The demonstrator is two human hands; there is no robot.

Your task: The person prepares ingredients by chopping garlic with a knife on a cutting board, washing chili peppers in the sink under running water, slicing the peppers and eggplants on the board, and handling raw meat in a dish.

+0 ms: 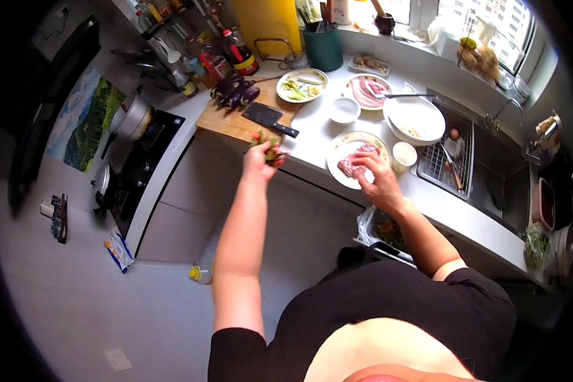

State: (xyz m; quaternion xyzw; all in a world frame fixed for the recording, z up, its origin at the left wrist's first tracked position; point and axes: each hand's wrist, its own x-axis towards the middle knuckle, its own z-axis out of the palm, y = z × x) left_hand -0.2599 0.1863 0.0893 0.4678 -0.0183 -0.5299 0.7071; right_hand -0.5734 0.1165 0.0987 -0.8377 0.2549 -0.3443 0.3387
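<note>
Peppers, red and green (pixel 274 155), are bunched in the left hand (pixel 258 160), fingers closed round them, held in the air off the front edge of the worktop (pixel 312 139). Expected handling: light, firm but crushable, smooth-skinned; a loose cupped grasp round the middle of the bunch should keep single pods from slipping out. Raw meat (pixel 347 167) lies on a patterned plate (pixel 339 148) on the worktop. Right hand (pixel 378 183) is over it, fingers bent down onto its near right part; cannot tell whether they pinch it or only rest there. Meat probably soft, limp, slippery; best gripped broadly across the thick part. Beside the plate: white cup (pixel 403 155). Farther left: cleaver (pixel 261 114) and purple eggplants (pixel 233 93) on a wooden cutting board (pixel 218 125).
</note>
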